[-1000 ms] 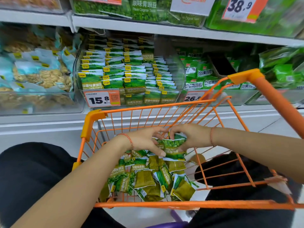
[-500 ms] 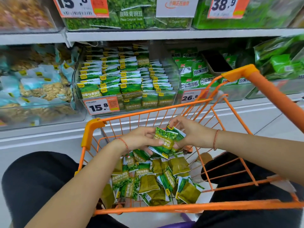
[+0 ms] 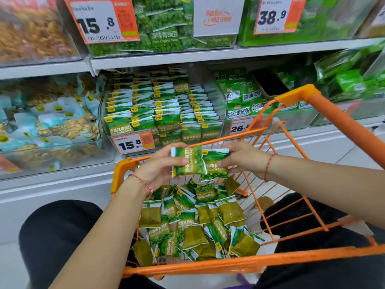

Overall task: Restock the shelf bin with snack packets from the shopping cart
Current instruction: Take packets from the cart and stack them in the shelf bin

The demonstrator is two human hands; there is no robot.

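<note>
Both hands grip garlic pea packets above the cart: the left hand (image 3: 160,170) one (image 3: 188,160), the right hand (image 3: 245,159) another (image 3: 216,165); the shelf bin (image 3: 220,109) lies straight ahead, beyond them.

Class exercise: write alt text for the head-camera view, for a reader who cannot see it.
Two hands, left hand and right hand, hold green snack packets above an orange shopping cart with more packets lying inside. Ahead, a clear shelf bin holds rows of matching packets behind a 15.8 price tag.
</note>
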